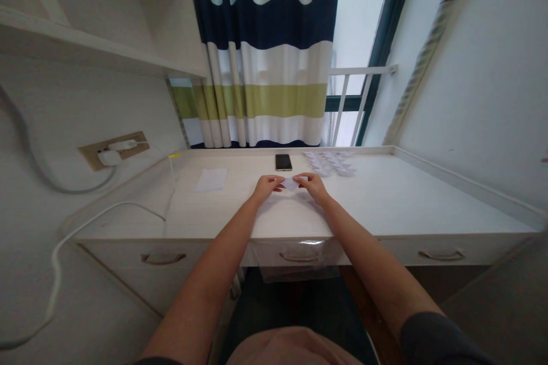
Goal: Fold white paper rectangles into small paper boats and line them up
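A small folded piece of white paper (290,184) is stretched between my two hands, just above the desk. My left hand (268,186) pinches its left end with closed fingers. On the other side my right hand (312,186) grips the right end the same way. Beyond the hands a dark phone (283,162) lies flat. To the left rests a stack of white paper sheets (211,179). Several folded white paper pieces (329,163) are set out in rows at the back right. The exact folds of the held paper are too small to make out.
The white desk (411,199) has drawers with handles along its front. A white cable (107,208) crosses its left side, near a wall socket (113,150) with plugs. A striped curtain (282,68) hangs behind, and a shelf (107,48) juts out at upper left.
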### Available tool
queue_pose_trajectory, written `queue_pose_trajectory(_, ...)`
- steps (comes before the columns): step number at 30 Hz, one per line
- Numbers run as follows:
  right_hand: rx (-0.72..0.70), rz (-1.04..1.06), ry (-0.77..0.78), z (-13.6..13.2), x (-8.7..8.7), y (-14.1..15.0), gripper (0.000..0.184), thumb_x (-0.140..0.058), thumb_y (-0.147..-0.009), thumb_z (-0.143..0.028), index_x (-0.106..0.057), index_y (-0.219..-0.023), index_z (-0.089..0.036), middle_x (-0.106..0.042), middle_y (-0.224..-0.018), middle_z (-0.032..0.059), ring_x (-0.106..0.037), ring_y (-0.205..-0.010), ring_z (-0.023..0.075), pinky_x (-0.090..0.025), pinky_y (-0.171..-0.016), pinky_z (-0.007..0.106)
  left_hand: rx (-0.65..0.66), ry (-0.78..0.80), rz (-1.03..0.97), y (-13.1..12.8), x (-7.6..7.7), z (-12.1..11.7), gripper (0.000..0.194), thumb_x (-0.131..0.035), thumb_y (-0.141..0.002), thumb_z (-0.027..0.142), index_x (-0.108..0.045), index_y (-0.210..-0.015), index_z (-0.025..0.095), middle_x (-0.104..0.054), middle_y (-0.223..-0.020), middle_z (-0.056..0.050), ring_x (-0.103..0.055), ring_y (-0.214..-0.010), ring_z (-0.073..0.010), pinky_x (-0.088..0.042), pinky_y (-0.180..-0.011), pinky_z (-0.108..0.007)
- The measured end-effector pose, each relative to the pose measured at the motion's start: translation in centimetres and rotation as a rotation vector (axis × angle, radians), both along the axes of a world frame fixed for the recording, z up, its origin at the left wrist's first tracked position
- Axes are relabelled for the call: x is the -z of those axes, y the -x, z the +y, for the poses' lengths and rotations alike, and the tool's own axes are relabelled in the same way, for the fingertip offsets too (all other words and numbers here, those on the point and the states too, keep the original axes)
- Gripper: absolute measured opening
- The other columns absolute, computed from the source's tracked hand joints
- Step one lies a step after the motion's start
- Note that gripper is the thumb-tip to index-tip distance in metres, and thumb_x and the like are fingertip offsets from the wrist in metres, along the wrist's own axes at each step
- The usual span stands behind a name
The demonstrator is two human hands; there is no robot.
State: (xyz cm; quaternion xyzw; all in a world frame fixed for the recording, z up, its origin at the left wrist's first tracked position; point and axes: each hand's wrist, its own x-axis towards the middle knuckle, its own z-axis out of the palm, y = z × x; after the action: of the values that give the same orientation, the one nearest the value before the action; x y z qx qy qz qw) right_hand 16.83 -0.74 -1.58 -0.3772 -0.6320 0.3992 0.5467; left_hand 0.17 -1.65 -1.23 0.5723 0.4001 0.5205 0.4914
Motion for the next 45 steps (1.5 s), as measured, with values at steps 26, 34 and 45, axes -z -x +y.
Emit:
queue_pose_trajectory(26,-0.231,0.408,0.196,-0.15,-0.35,-0.27,0.017,-0.06,-0.068,-0.031,-0.059,-0.076,-0.016,-0.063,-0.064,0.0012,-0.063,-0.056,0.0124,-0.05,-0.049,0.019,0.168,0.123,-0.283,-0.09,-0.42,-0.54,0.018,-0.057,-0.073,0.02,-0.062,-0.083,0.007,-0.066,-0.086,-0.011,-0.063,-0.073,-0.016,-0.047,-0.08,-0.032)
queue_pose_trajectory(34,-0.193,0.431,0.191,-0.08,-0.27,-0.26,0.018,-0.057,-0.073,-0.033,-0.058,-0.076,-0.015,-0.064,-0.063,0.0029,-0.064,-0.062,0.0141,-0.052,-0.056,0.021,0.179,0.134,-0.298,-0.22,-0.42,-0.67,0.02,-0.053,-0.077,0.023,-0.061,-0.082,0.006,-0.065,-0.087,-0.013,-0.062,-0.08,-0.0175,-0.045,-0.084,-0.033)
queue_pose_trajectory(45,-0.192,0.32,0.154,0.06,-0.08,-0.36,0.027,-0.06,-0.065,-0.043,-0.058,-0.074,-0.017,-0.063,-0.068,0.0022,-0.062,-0.062,0.0138,-0.05,-0.059,0.025,0.203,0.124,-0.212,0.0,-0.4,-0.79,0.021,-0.063,-0.066,0.027,-0.06,-0.076,0.009,-0.065,-0.077,-0.008,-0.063,-0.071,-0.0167,-0.047,-0.076,-0.033)
